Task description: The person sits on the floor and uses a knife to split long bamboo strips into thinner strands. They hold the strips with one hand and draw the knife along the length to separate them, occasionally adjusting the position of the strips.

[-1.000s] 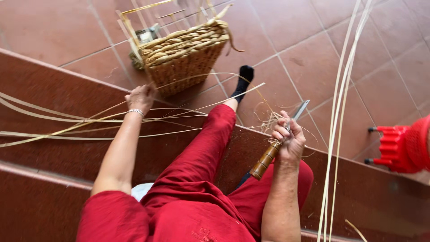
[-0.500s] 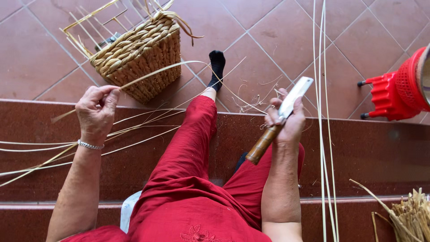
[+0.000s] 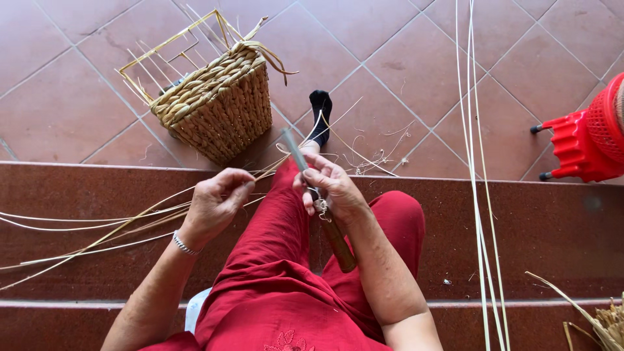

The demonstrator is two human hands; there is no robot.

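My left hand (image 3: 218, 201) pinches the end of a thin cane strip (image 3: 117, 227) that trails off to my left across the dark red step (image 3: 520, 221), lying among other loose strips. My right hand (image 3: 331, 192) is closed around a knife (image 3: 318, 201) with a wooden handle, its blade pointing away from me toward my foot in a black sock (image 3: 320, 110). A half-woven basket (image 3: 218, 107) stands tilted on the tiled floor (image 3: 416, 71) just past the step, and a red plastic stool (image 3: 585, 140) sits at the right edge.
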